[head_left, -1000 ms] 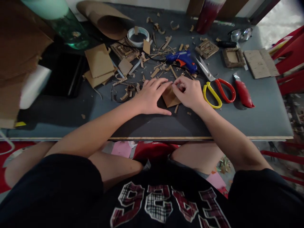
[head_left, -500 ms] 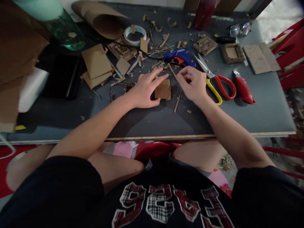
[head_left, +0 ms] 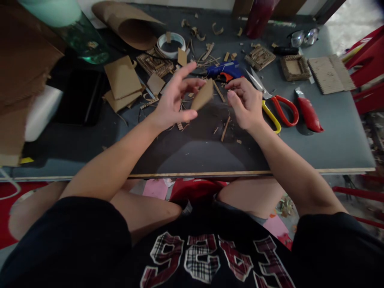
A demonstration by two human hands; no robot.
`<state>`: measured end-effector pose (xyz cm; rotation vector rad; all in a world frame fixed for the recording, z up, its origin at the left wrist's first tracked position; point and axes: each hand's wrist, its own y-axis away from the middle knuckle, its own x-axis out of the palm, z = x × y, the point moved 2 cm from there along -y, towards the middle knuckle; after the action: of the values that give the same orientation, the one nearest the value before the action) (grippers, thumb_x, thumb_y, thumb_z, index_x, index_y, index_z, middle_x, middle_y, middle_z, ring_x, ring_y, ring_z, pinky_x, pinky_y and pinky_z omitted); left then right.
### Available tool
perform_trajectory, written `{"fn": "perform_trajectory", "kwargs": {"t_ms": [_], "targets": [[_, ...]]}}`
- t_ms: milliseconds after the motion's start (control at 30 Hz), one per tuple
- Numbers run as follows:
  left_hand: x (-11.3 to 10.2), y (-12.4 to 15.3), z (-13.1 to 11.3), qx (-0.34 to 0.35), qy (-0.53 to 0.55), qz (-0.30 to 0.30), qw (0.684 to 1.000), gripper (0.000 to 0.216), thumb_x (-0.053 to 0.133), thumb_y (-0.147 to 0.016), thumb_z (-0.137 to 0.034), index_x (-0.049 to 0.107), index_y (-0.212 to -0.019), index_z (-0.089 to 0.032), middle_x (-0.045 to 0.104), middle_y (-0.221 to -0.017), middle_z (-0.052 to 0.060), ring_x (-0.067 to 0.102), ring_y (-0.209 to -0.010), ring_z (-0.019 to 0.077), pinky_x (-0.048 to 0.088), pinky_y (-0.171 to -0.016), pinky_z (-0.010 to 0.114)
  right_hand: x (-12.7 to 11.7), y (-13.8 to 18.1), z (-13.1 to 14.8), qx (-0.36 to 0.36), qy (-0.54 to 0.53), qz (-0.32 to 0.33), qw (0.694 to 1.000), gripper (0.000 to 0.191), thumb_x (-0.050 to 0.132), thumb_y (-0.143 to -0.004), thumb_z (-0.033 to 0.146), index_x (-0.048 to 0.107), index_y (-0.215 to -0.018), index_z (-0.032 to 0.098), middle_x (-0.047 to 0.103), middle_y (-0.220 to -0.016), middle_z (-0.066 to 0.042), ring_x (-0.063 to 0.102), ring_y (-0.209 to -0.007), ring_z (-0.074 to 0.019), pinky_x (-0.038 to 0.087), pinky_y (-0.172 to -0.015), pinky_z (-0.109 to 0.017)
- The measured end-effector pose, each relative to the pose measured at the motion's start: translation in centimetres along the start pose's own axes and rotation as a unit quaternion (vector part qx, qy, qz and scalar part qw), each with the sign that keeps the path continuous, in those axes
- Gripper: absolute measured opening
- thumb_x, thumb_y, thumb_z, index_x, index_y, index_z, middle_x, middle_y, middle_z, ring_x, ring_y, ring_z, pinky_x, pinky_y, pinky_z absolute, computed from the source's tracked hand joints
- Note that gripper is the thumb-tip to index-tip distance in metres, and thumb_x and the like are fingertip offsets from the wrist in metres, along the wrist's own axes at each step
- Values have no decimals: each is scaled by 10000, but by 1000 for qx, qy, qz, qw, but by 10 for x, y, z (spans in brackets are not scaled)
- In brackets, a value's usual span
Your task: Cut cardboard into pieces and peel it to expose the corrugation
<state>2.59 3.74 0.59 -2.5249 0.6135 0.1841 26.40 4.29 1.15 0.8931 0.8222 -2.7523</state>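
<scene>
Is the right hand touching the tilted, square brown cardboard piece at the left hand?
Apart. The head view shows dark grey tabletop between the right hand and the brown cardboard piece.

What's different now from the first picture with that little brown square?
The cardboard square was lying on the table; now the left hand has picked it up and holds it tilted, a bit further left. The right hand was over the square's edge and has moved off to the right. The scissors, blue glue gun and red cutter stayed put.
</scene>
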Motion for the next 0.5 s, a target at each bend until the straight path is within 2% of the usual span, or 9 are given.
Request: {"fn": "perform_trajectory", "kwargs": {"t_ms": [100, 200, 267, 333, 433, 500], "targets": [[-6, -2, 11, -50, 117, -55, 990, 745, 592, -743, -745, 495, -1415, -439, 618, -1392, 5, 605, -1247, 334, 471, -1058, 560, 1, 1, 2, -15, 0, -5, 1000, 465, 432, -982, 674, 605, -1075, 253, 629, -707, 2, 505, -567, -140, 453, -622, -329], [-5, -3, 13, -36, 107, -73, 991, 735, 653, -689, -742, 551, -1353, -446, 643, -1347, -11, 591, -1268, 335, 465, -1074, 558, 4, 1, -2, -12, 22, -27, 999, 352, 526, -965, 572, 606, -1040, 237, 633, -711, 4, 518, -571, -142, 466, -636, -335], [-1, -2, 6, -22, 40, -39, 998, 788, 706, -659, -746, 571, -1353, -399, 639, -1357, 16, 583, -1273, 335, 454, -1102, 541, 6, 0, -7, 17, 54, -36, 998, 254, 601, -926, 480, 618, -1008, 241, 632, -704, 5, 552, -608, -161, 473, -649, -342], [4, -2, -5, -53, -82, 17, 995, 825, 716, -672, -748, 584, -1373, -333, 614, -1402, 65, 572, -1274, 348, 451, -1105, 537, 6, 0, -12, 54, 87, -26, 994, 179, 646, -890, 411, 636, -959, 247, 621, -673, 7, 571, -628, -180, 484, -673, -356], [3, -2, -21, -101, -267, 75, 956, 691, 757, -697, -637, 669, -1303, -318, 592, -1441, 62, 518, -1317, 381, 395, -1133, 580, 5, 1, -12, 81, 111, -10, 991, 125, 663, -869, 370, 648, -885, 247, 598, -625, 8, 572, -619, -191, 503, -713, -380], [-2, -2, -26, -99, -331, 114, 932, 523, 769, -690, -569, 753, -1162, -344, 599, -1432, 25, 503, -1317, 392, 361, -1144, 602, 5, 1, -9, 80, 110, -2, 991, 134, 659, -873, 381, 645, -870, 248, 597, -623, 4, 576, -622, -194, 509, -729, -390]]}}
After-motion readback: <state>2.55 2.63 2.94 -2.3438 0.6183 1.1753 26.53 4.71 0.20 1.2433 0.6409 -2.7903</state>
